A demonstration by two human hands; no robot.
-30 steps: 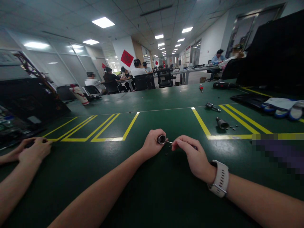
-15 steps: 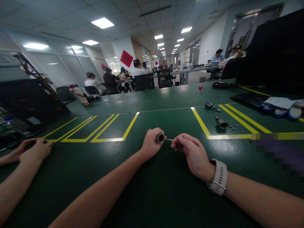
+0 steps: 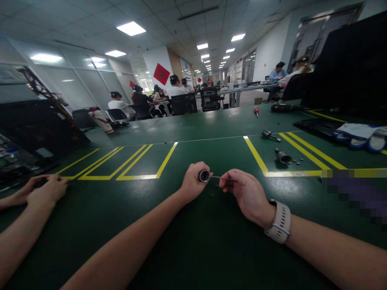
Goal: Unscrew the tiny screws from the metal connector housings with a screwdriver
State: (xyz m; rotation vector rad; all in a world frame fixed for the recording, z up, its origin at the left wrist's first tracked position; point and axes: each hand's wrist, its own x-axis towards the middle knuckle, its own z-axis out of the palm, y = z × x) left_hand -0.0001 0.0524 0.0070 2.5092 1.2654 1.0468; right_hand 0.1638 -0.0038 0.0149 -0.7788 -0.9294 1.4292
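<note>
My left hand [image 3: 193, 183] is wrapped round a hollow metal cylinder [image 3: 200, 180], its round open end facing me. Between the fingertips of my right hand [image 3: 244, 197] is a thin metal rod [image 3: 215, 177]; its tip reaches the mouth of the cylinder. Whether the rod has a handle is hidden by my fingers. Just below the rod, two small dark rings [image 3: 212, 195] lie on the green table [image 3: 193, 249]. A pale watch strap [image 3: 278, 221] circles my right wrist.
To the right lie a bell-shaped metal part [image 3: 283, 156] beside several small rings [image 3: 298, 163], a shafted metal part [image 3: 270, 135], a red screwdriver [image 3: 256, 112], a dark power tool [image 3: 286, 108] and gloves [image 3: 359, 135]. A co-worker's hands [image 3: 48, 191] are at the left. Yellow tape [image 3: 167, 159] marks the table.
The rod's tip has moved left, from the cylinder's side to its open mouth. My left hand keeps its grip, nearly still.
</note>
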